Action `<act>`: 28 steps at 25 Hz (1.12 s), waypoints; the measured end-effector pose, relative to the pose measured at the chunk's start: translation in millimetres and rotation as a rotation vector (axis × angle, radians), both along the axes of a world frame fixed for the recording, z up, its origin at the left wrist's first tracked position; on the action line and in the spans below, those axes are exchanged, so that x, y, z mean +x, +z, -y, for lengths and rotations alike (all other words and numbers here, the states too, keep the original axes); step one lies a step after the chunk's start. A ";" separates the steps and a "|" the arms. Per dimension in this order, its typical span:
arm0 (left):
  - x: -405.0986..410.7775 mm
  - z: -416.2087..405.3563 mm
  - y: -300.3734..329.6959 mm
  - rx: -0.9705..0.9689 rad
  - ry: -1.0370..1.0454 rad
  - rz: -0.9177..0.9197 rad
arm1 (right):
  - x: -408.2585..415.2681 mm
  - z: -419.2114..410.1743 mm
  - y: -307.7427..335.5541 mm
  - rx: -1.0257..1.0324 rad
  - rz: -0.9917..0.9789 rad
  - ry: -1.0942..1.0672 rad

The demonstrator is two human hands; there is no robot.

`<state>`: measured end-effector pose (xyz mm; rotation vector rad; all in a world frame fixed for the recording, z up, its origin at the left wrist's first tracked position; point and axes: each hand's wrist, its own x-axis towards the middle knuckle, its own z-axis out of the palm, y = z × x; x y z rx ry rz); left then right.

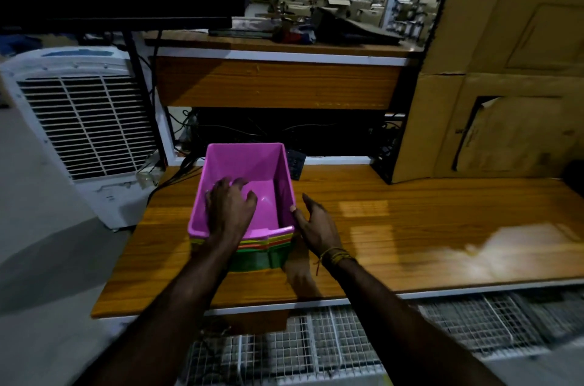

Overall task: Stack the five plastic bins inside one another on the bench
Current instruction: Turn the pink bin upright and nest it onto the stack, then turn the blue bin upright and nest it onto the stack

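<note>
A pink plastic bin (249,161) sits nested on top of a stack of bins (262,254) on the wooden bench (410,227). Below its rim show yellow, orange and green edges of the lower bins. My left hand (229,207) reaches down inside the pink bin, fingers spread and bent against its floor. My right hand (316,227) lies along the stack's right outer side, thumb touching the pink rim, fingers straight.
A white air cooler (82,126) stands left of the bench. Behind the bins is a dark gap with cables under a raised wooden shelf (278,82). Cardboard boxes (493,101) rise at the right. Wire mesh racks (347,344) lie below the bench's front edge.
</note>
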<state>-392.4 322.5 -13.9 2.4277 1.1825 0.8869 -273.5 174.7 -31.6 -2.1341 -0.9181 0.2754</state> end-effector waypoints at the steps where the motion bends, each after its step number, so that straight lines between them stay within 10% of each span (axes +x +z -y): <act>1: 11.6 10.8 0.0 0.015 -0.053 0.012 | 4.7 9.6 -1.6 -0.002 0.008 -0.018; 28: 372.6 470.1 -50.2 -0.284 -0.705 -0.213 | 287.8 468.3 -25.7 -0.058 -0.019 -0.520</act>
